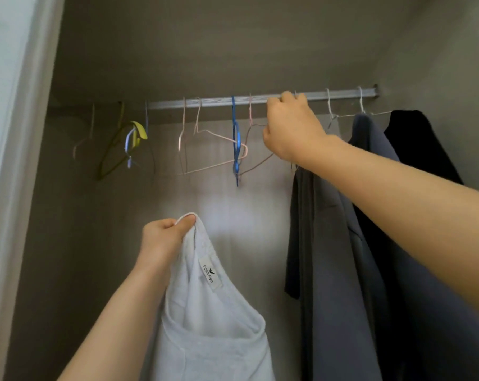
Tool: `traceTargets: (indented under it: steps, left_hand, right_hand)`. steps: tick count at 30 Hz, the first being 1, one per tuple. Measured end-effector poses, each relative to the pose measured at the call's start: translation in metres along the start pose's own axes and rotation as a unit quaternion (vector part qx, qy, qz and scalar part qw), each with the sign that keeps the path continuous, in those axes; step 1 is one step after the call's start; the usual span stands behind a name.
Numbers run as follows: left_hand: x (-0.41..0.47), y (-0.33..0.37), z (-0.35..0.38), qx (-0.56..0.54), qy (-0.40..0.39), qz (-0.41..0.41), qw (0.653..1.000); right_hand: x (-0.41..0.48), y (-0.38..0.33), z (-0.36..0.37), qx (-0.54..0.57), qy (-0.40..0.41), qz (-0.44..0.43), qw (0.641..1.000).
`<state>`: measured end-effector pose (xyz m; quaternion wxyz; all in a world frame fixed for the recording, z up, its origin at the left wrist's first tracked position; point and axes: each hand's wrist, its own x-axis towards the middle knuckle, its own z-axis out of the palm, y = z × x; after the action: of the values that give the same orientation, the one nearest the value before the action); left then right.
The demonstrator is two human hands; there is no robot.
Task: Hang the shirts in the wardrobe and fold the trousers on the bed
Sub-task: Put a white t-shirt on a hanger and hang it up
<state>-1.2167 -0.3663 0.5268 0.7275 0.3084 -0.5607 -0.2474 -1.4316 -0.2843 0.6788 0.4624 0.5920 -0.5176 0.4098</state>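
The left hand [161,237] fingers [187,221] pinch the white cotton shirt [205,312] collar and white hanger hook [185,215], below the silver metal rail [210,102] where the right hand [290,130] fingers [287,96] curl, grasp unclear.

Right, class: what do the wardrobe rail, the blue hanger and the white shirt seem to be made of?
Rail: probably aluminium, silvery, matt sheen, ribbed lengthwise.
Blue hanger: likely plastic or coated metal, glossy highlights.
White shirt, held by the left hand: soft fabric, possibly cotton; it drapes in folds, sewn label.
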Motion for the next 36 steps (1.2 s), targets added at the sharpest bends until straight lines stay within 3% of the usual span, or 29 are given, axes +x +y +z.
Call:
traceTargets:
  steps: [3, 8, 11, 17, 24, 31, 34, 36]
  left_hand:
    - [0.004, -0.006, 0.003, 0.0, -0.012, 0.004, 1.0]
    - [0.009, -0.019, 0.006, 0.0, -0.022, -0.008, 1.0]
    - [0.017, -0.02, 0.003, 0.001, -0.013, -0.015, 1.0]
    - [0.028, -0.013, -0.002, 0.011, -0.006, -0.001, 1.0]
    - [0.027, -0.016, -0.001, 0.045, -0.012, 0.0, 0.999]
    - [0.027, -0.02, -0.002, 0.059, -0.015, 0.001, 0.998]
    - [0.026, -0.021, -0.002, 0.074, -0.02, -0.003, 0.997]
    - [0.024, -0.021, -0.003, 0.083, -0.022, -0.01, 0.996]
  right_hand:
    - [0.027, 0.002, 0.001, -0.021, -0.034, 0.035, 0.999]
    - [0.046, 0.004, 0.01, 0.036, -0.164, 0.124, 0.978]
    - [0.055, 0.01, 0.024, 0.104, -0.195, 0.192, 0.956]
    - [0.059, 0.025, 0.052, 0.355, -0.267, 0.31, 0.841]
    - [0.057, 0.018, 0.055, 0.527, -0.227, 0.326, 0.752]
    - [0.044, 0.01, 0.037, 0.549, -0.143, 0.326, 0.756]
    - [0.028, 0.002, 0.032, 0.526, -0.125, 0.324, 0.776]
    - [0.011, -0.002, 0.037, 0.489, -0.11, 0.301, 0.811]
